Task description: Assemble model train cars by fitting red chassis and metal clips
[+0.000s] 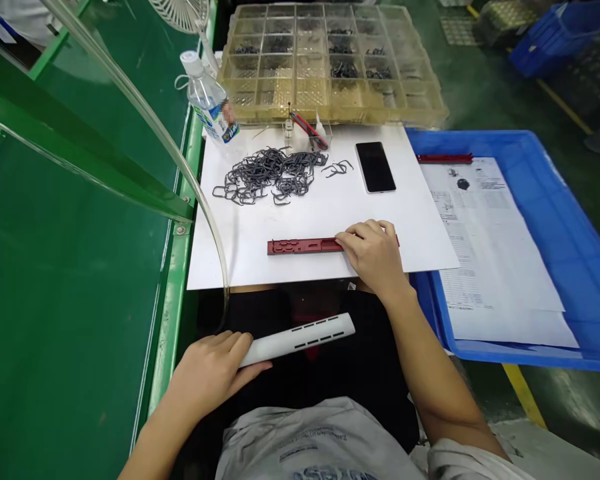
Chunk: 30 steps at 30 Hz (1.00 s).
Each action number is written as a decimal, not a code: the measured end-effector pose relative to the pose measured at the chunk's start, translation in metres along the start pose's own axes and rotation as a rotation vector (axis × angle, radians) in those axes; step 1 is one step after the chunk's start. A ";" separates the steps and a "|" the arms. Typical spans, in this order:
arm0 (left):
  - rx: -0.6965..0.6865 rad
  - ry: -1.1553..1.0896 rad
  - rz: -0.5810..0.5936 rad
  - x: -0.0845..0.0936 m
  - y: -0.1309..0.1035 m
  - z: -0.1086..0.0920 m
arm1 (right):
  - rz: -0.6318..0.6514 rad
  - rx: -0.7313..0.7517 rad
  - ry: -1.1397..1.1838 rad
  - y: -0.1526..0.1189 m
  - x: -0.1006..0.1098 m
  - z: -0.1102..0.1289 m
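At 7 o'clock, the left hand (213,367) was curled around one end of the white tube (300,339), whose slotted end pointed between 2 and 3 o'clock; a loose, steady hold appeared sufficient. At centre, the red strip (305,246) lay on the white tabletop (330,207). At its 3 o'clock end, the right hand (375,257) pinched it; light, even fingertip pressure seemed advisable to avoid flexing it

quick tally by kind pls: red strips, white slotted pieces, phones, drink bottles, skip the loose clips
Red strips: 2 (one strip at the right hand, one strip in the blue bin)
White slotted piece: 1 (in the left hand)
Phone: 1
Drink bottle: 1
Total: 5
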<state>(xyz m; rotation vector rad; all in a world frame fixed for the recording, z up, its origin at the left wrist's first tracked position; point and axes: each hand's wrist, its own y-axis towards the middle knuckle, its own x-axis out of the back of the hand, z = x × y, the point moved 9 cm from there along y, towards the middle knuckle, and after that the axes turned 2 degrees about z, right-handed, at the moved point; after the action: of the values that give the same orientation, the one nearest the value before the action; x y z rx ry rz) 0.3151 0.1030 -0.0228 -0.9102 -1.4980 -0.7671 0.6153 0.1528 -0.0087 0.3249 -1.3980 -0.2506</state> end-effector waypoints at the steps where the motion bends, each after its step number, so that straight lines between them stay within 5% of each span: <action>1: -0.010 0.003 -0.025 0.006 0.004 0.001 | 0.001 -0.015 0.022 -0.001 0.001 -0.004; 6: -0.067 0.006 -0.093 0.027 0.033 -0.001 | -0.132 -0.126 0.462 -0.030 0.042 -0.024; 10: -0.137 0.040 -0.146 0.044 0.059 -0.013 | 0.099 0.038 0.965 -0.071 0.065 0.003; 12: -0.167 0.049 -0.158 0.054 0.073 -0.017 | 0.087 0.029 0.968 -0.089 0.075 0.005; 14: -0.181 0.034 -0.139 0.064 0.086 -0.015 | -0.054 -0.054 0.925 -0.099 0.083 -0.010; 20: -0.160 -0.332 0.015 0.079 0.132 0.025 | -0.419 -0.244 0.972 -0.087 0.079 -0.092; 23: -0.082 -0.294 -0.042 0.083 0.157 0.044 | -0.322 -0.262 0.947 -0.066 0.066 -0.122; 30: -0.159 -0.185 -0.051 0.070 0.189 0.040 | -0.096 -0.261 0.793 -0.055 0.045 -0.148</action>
<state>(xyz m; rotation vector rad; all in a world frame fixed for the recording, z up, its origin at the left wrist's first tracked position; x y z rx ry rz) 0.4584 0.2376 0.0362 -1.0897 -1.6446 -0.8681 0.7699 0.0965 -0.0083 0.2346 -0.5607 -0.3327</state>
